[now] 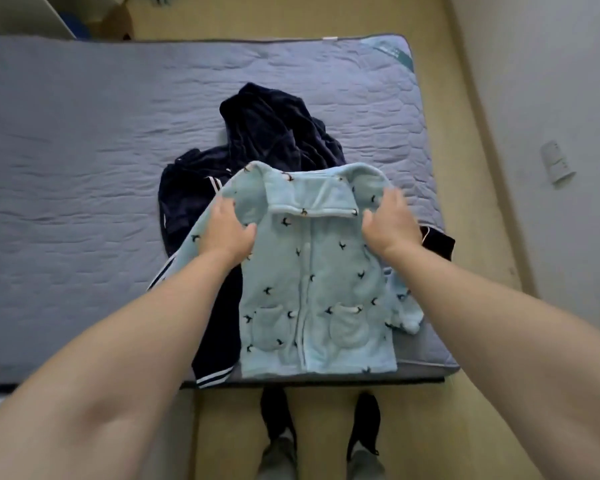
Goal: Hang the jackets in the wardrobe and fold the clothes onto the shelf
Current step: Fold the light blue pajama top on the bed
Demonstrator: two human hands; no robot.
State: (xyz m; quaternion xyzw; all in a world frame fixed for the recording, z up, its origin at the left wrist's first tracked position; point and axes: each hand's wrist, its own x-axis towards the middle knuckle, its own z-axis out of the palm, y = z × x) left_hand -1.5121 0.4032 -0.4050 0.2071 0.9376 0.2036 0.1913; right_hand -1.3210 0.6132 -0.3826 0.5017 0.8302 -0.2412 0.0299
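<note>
Grey-blue quilted mattress (84, 140) fills most of the view, with tan floor beyond its far edge and along the right side, and a white wall at right. On the near part, a bit right of centre, I see the light blue fleece jacket (312, 292) lying front-up, collar far from me, hem just at the near mattress edge. Its long axis runs straight away from me, so it lies directly ahead, between both arms. Left hand (227, 233) grips the left shoulder, fingers curled into the fleece. Right hand (390, 223) is on the right shoulder; it is blurred, but the fingers seem to pinch the fabric. Both hands are well apart, approx. equally near the collar. Under and behind it lies a dark navy garment with white stripes (201, 199). The right sleeve hangs near the right mattress edge. I judge a lift by the shoulders is next; open room is to the left and far side, little at the right.
</note>
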